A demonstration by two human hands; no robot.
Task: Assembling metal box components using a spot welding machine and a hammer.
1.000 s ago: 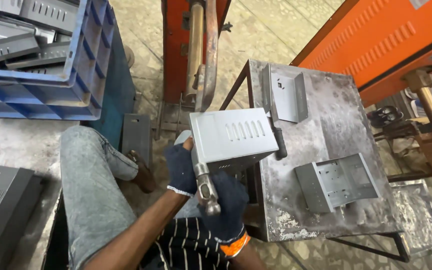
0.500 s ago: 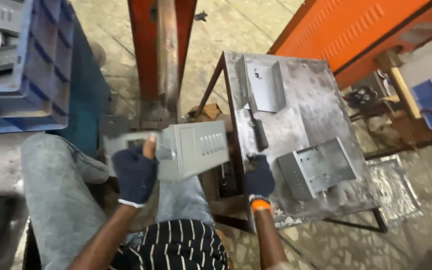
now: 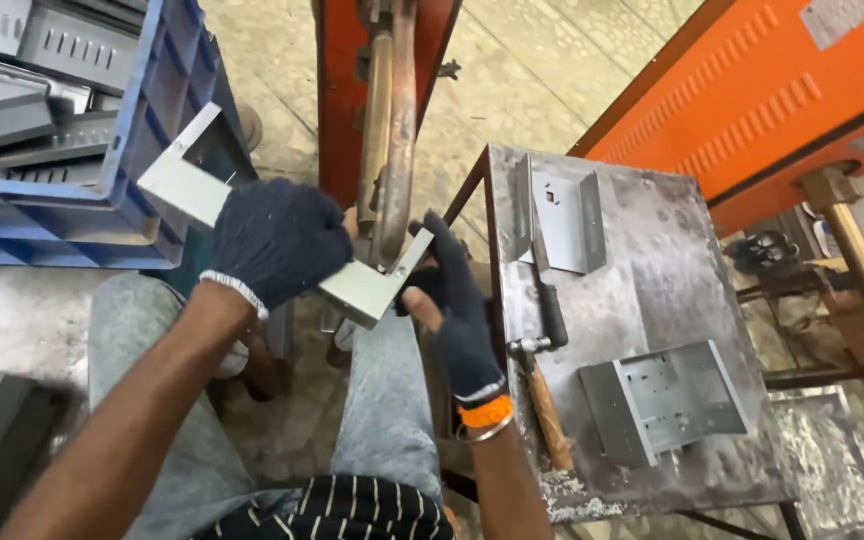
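Concrete workshop floor, pretty grimy, with a scuffed steel worktop (image 3: 672,250) on the right and an orange machine housing (image 3: 802,100) behind it. The person sits low, jeans-covered knees in the shot, both hands in dark knit gloves.

The grey sheet-metal housing (image 3: 192,195) is up in front of them, tilted, pushed against the copper arm (image 3: 392,130) of the red machine (image 3: 337,90) straight ahead. The left hand (image 3: 277,240) has its fingers clamped over the top of the part near its middle. The right hand (image 3: 452,300) is under the lower right corner, fingers closed on that edge, orange band at the wrist. The part's far end sticks out toward the blue crate (image 3: 142,150) on the left, which is stacked with more grey metal pieces.

On the worktop: a bent grey bracket (image 3: 567,205) at the back, a hammer (image 3: 542,370) with a wooden handle lying along the near left edge, and another perforated metal piece (image 3: 667,395) toward the front. None of those are being touched.
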